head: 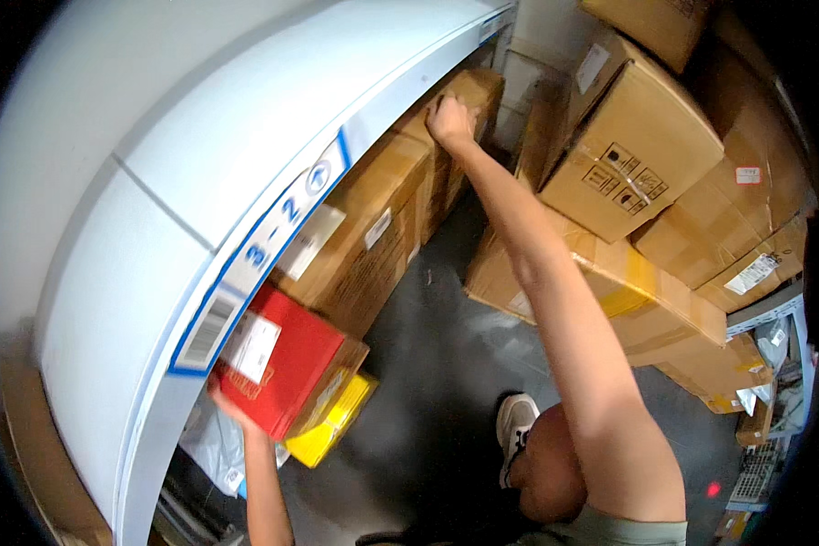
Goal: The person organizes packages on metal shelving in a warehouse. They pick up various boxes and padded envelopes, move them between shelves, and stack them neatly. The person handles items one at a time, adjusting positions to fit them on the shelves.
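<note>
My right hand [452, 119] rests on the upper edge of a cardboard box [481, 89] at the far end of a white metal shelf [177, 170]; its fingers are bent, and their grip is unclear. My left hand [228, 406] is at the near side of a red box [290, 355] with a white label, its fingers partly hidden by the box and shelf edge. The red box lies on a cardboard box [345, 368], above a yellow package [331, 423]. Between my hands stands a long taped cardboard box [382, 205] with labels.
Large cartons [635, 150] are stacked on the right, above a yellow-taped carton [628, 286] on the dark floor [437, 327]. Plastic-wrapped parcels [211, 443] lie below the shelf on the left. Another rack [785, 389] holds small goods. My shoe [516, 423] is on the floor.
</note>
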The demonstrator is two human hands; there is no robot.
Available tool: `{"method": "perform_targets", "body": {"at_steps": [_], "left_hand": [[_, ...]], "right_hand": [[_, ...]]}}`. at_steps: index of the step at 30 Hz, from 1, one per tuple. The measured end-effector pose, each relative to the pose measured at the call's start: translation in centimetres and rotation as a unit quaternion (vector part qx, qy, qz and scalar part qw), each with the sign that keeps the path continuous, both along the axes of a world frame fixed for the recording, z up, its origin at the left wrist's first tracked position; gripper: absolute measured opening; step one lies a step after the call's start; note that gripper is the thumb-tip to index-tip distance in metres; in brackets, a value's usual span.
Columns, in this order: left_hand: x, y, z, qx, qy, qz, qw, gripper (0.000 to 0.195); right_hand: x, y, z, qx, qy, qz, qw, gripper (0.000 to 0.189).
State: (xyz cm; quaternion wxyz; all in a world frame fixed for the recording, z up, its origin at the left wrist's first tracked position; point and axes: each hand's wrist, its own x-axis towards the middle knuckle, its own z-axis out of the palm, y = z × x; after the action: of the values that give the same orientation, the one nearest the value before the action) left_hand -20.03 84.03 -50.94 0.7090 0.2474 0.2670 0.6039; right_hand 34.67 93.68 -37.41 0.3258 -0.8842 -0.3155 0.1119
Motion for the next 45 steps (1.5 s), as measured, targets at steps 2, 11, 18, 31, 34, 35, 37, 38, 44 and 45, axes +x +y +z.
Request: {"method": "perform_targets", "body": {"at_steps": [2,11,18,31,34,35,37,38,44,45], "left_hand": [[0.1,0.7,-0.3,0.004,-0.014,0.000,1.000,0.055],[1.5,-0.2,1.6,0.029,-0.092,-0.066,0.993,0.050],[-1.3,0.2,0.5,0.001,0.164,0.095,0.982,0.055],[-28.9,-10.8,-12.6,-0.288,0.825,0.107,0.474,0.076],[-26.8,-11.3,-14.7,-0.238,0.743,0.238,0.578,0.088],[-25.3,-10.4,-14.3,-0.298,0.717,0.259,0.574,0.090],[-28.9,-10.7,-14.7,-0.293,0.709,0.253,0.590,0.093],[-31.1,-11.3,-15.1,-0.290,0.698,0.246,0.607,0.095],[-28.9,-9.3,-13.2,-0.338,0.609,0.064,0.714,0.104],[-28.3,-9.4,-13.3,-0.341,0.624,0.068,0.700,0.104]], "right_hand": [[-4.5,-0.9,0.5,-0.046,-0.109,0.077,0.990,0.054],[-22.2,-11.6,-0.4,0.198,-0.406,0.613,0.648,0.049],[-24.0,-11.5,-1.5,0.285,-0.355,0.612,0.647,0.047],[-25.4,-16.7,2.6,0.151,-0.466,0.703,0.516,0.057],[-25.9,-19.1,1.4,0.195,-0.361,0.738,0.536,0.056],[-26.0,-20.3,1.1,0.216,-0.312,0.750,0.541,0.057],[-27.4,-23.2,0.5,0.192,-0.287,0.806,0.481,0.053],[-27.9,-24.3,0.2,0.196,-0.286,0.809,0.474,0.053],[-26.8,-29.5,-4.3,0.033,-0.175,0.874,0.452,0.044],[-26.9,-30.0,-4.6,0.030,-0.171,0.875,0.453,0.044]]}}
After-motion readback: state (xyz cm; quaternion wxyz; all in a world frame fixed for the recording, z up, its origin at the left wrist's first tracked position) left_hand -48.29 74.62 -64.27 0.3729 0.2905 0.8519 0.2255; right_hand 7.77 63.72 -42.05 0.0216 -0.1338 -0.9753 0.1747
